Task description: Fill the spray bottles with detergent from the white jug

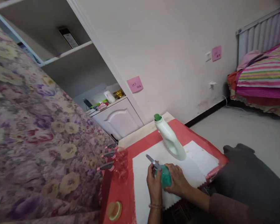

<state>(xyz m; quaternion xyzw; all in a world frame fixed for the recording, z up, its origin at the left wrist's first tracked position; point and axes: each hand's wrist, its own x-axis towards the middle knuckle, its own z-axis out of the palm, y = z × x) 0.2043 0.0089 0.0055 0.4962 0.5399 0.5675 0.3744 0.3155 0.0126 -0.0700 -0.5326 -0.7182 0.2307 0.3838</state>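
A small teal-green spray bottle (166,177) with a grey trigger head (156,165) is held between my two hands over the white sheet. My left hand (154,183), a bead bracelet at its wrist, has its fingers closed around the base of the trigger head. Around the bottle's body wraps my right hand (178,180). Just beyond them stands a pale green jug (171,140), its mouth uncapped and a green spout showing inside. To the left, three clear pink spray bottles (120,169) with dark grey trigger heads stand in a row.
A round cap (115,211) lies on the red table cover (128,199) at the near left. White cloth or paper (143,186) covers the table's middle. A floral curtain (48,140) hangs close on the left. Behind are a cabinet (121,118) and the wall.
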